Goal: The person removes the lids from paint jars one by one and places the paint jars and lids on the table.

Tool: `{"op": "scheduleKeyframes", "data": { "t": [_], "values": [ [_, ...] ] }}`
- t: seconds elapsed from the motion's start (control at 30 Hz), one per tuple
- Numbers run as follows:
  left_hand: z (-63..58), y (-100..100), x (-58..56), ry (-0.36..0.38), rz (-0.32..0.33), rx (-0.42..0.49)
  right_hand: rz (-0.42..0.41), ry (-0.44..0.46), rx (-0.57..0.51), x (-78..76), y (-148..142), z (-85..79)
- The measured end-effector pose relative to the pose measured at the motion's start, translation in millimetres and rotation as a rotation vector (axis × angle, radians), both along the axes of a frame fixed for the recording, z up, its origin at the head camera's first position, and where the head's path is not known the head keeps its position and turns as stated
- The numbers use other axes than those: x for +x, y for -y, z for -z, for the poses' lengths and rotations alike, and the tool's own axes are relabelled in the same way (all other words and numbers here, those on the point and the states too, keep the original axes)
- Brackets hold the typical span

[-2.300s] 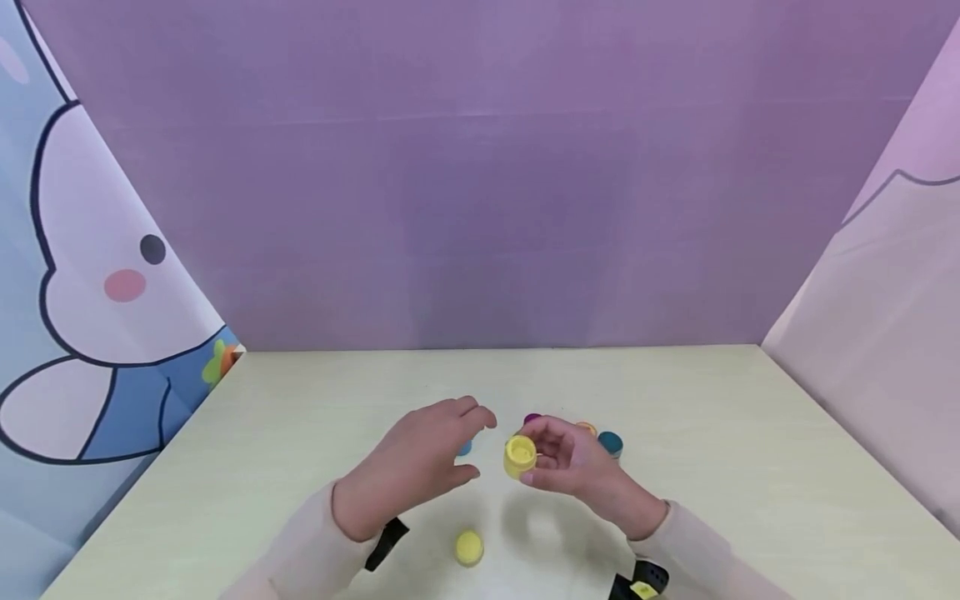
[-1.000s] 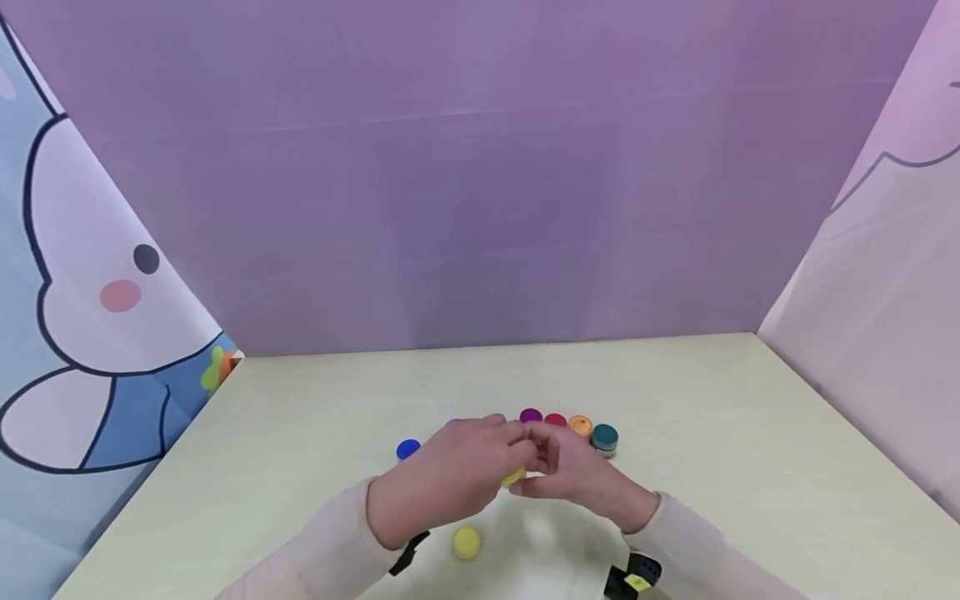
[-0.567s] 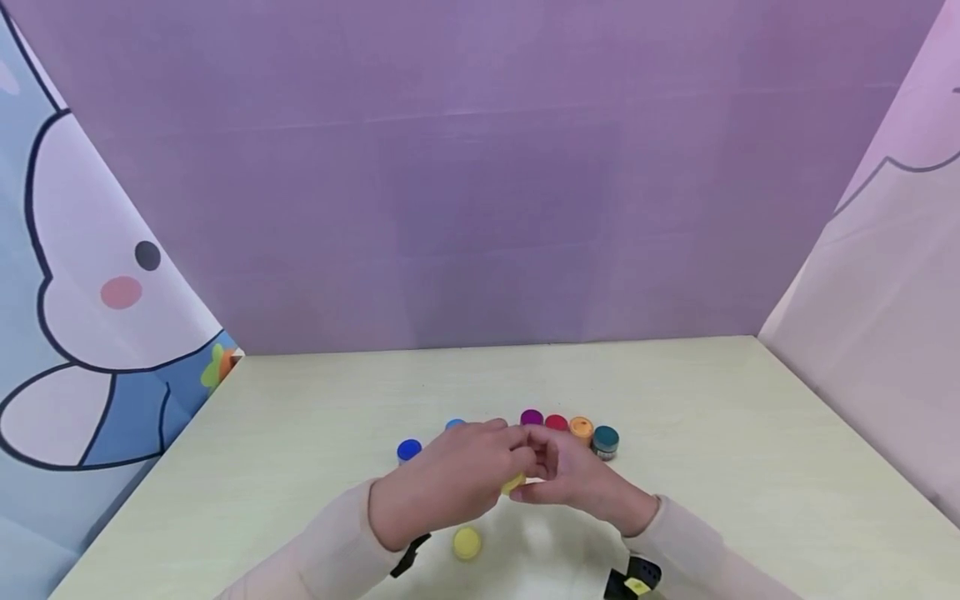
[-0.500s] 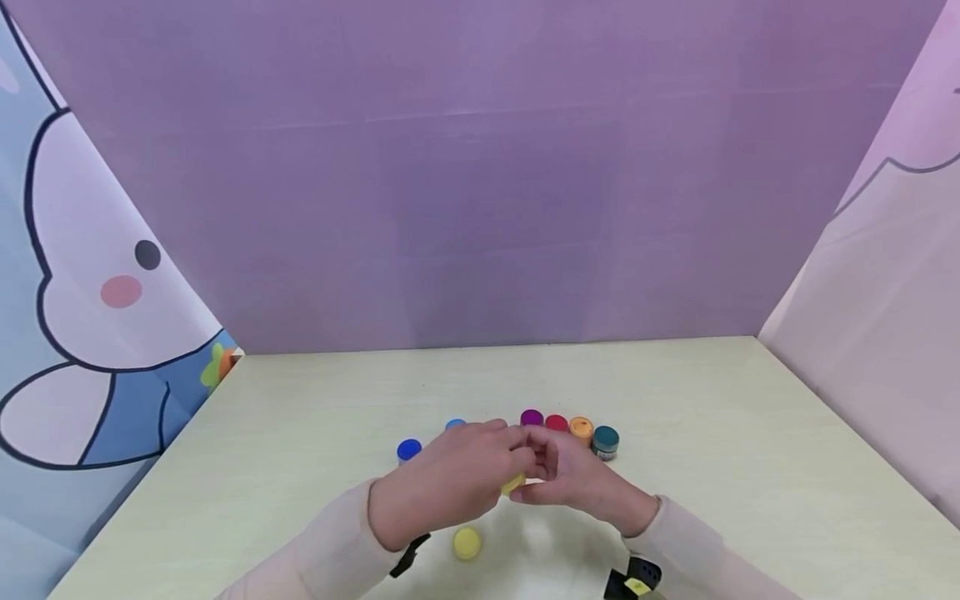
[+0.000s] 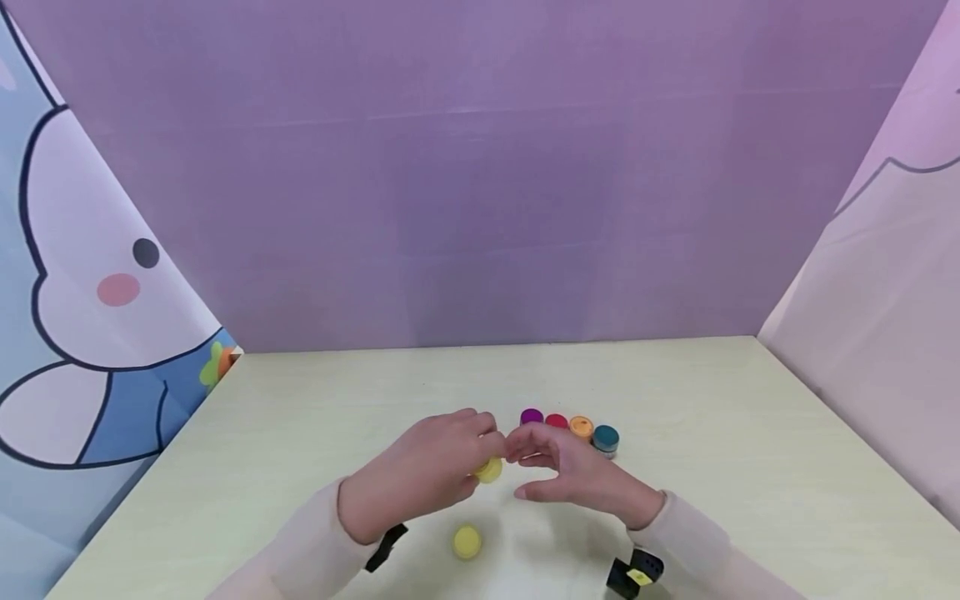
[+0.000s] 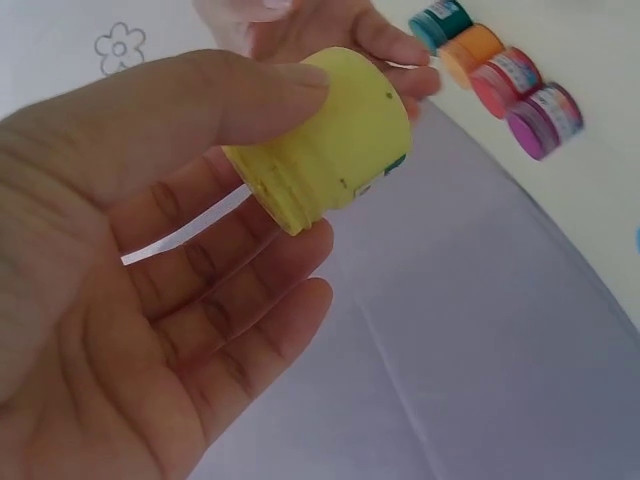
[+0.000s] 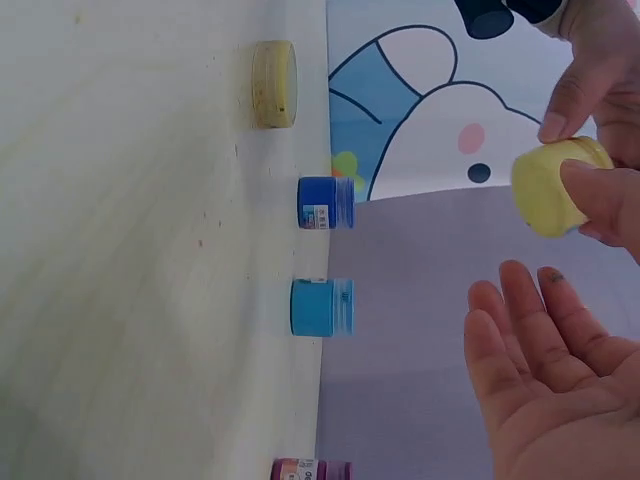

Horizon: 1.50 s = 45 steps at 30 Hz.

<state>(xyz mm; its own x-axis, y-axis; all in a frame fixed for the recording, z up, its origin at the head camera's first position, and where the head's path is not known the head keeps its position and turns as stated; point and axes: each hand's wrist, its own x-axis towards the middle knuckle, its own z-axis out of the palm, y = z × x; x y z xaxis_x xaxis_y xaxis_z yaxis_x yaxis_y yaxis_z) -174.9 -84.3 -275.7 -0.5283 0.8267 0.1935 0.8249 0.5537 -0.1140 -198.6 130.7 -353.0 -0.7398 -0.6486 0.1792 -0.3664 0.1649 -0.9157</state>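
- Head view: the yellow jar point(image 5: 490, 472) is held up above the table point(image 5: 315, 392) in the left hand point(image 5: 416, 467), pinched between thumb and fingers. The right hand point(image 5: 588, 471) is held close by with thumb and fingers spread wide, gripping nothing. A yellow lid-like disc point(image 5: 467, 542) lies on the table, nearer the person; the jar is best handled well above it, and clear of the purple jar point(image 5: 532, 416), red jar point(image 5: 556, 421), orange jar point(image 5: 581, 427) and teal jar point(image 5: 606, 437) beyond.
- Left wrist view: the jar is tilted, its threaded rim point(image 6: 285, 205) turned towards the left palm and no lid seen on it. How full it is cannot be told, so the mouth would best be levelled gently. Because the thumb is laid on the side wall, an even, moderate pinch is probably enough.
- Right wrist view: the right thumb is seen across the jar, though contact cannot be confirmed. If the jar is steadied with both hands, its rim is best left untouched. The dark blue jar point(image 7: 315, 203) and light blue jar point(image 7: 312, 307) should not be brushed.
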Motion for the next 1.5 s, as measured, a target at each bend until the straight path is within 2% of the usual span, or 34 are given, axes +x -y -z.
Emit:
{"op": "scheduleKeyframes", "data": {
  "t": [0.3, 0.47, 0.57, 0.73, 1.03, 1.3, 1.5],
  "values": [
    [7.8, 22.4, -10.1, 0.012, -0.015, 0.061, 0.073, -0.17, 0.104, 0.5, -1.1, -3.7],
    [14.5, 34.7, -21.7, 0.039, -0.038, 0.073, 0.119, -0.209, 0.14, 1.5, -2.7, -5.8],
    [19.8, 41.2, -31.7, 0.077, -0.079, 0.076, 0.137, -0.252, 0.17, 2.3, -3.8, -6.7],
    [29.6, 48.6, -48.8, 0.153, -0.181, 0.073, 0.147, -0.339, 0.214, 3.0, -5.0, -5.7],
    [40.4, 52.2, -73.5, 0.262, -0.351, 0.058, 0.137, -0.376, 0.234, 1.7, -5.3, -3.7],
    [56.5, 47.6, -96.2, 0.324, -0.43, 0.079, 0.123, -0.371, 0.234, -0.3, -4.7, 0.6],
    [66.1, 43.8, -102.4, 0.348, -0.481, 0.053, 0.117, -0.356, 0.23, 1.7, -2.8, -0.1]
  ]
}}
